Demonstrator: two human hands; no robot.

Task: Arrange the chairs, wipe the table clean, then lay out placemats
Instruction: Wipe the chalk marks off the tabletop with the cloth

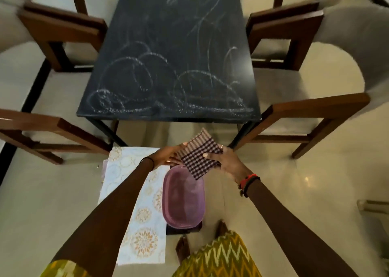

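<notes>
A folded checked cloth point(199, 152) is held in the air just in front of the table's near edge. My right hand point(226, 163) grips its right side, thumb on top. My left hand point(168, 153) touches its left edge with fingers stretched under it. The black table point(168, 45) carries white chalk scribbles over its near half. Patterned placemats point(143, 211) lie stacked below my left arm. Four wooden chairs stand around the table: near left point(52, 129), far left point(63, 28), near right point(311, 110) and far right point(286, 22).
A purple plastic basket point(183, 198) sits beside the placemats, right under the cloth, on a low dark stand. My bare feet point(183, 249) show on the pale tiled floor. A pale object point(372, 205) lies at the right edge.
</notes>
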